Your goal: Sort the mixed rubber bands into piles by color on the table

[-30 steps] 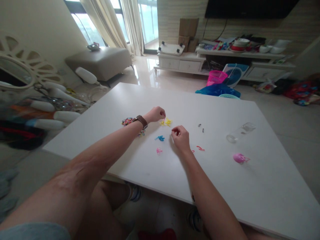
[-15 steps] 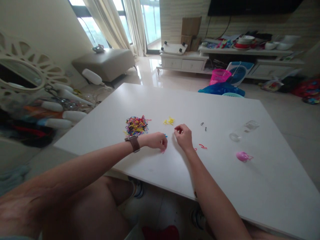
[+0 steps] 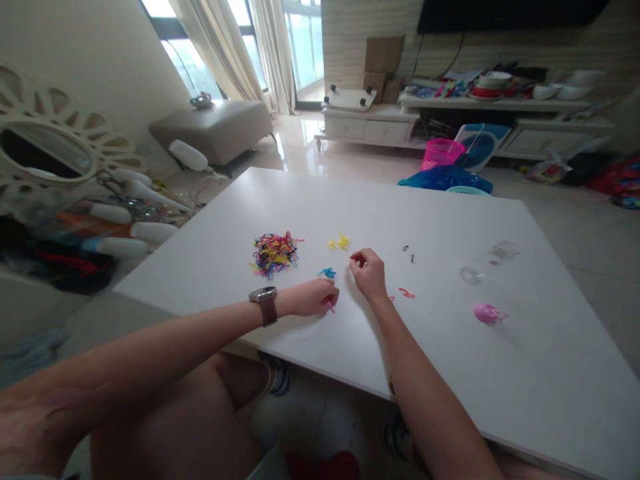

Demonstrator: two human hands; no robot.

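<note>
Small coloured rubber bands lie on a white table [image 3: 450, 373]. My left hand [image 3: 314, 298], with a watch [image 3: 264, 303] at its wrist, is closed low over the table, its fingertips on a pink rubber band [image 3: 331, 307]. Just beyond its knuckles lie several blue rubber bands [image 3: 327, 273]. My right hand [image 3: 369, 273] rests on the table with its fingers curled in; what they hold, if anything, is hidden. Beyond it sit yellow rubber bands [image 3: 341, 243]. Red rubber bands [image 3: 407, 293] are beside my right wrist, and two black rubber bands [image 3: 413, 258] lie farther off.
A mixed heap of rubber bands [image 3: 275, 253] lies beyond my left forearm. Toward the right are a clear round lid [image 3: 471, 273], a clear container [image 3: 505, 251] on its side and a pink object [image 3: 487, 313]. A pink basket [image 3: 443, 155] stands on the floor past the table.
My left hand has moved slightly toward me and to the right, uncovering more of the blue rubber bands. The pink rubber band shows more clearly at its fingertips. My right hand has stayed put.
</note>
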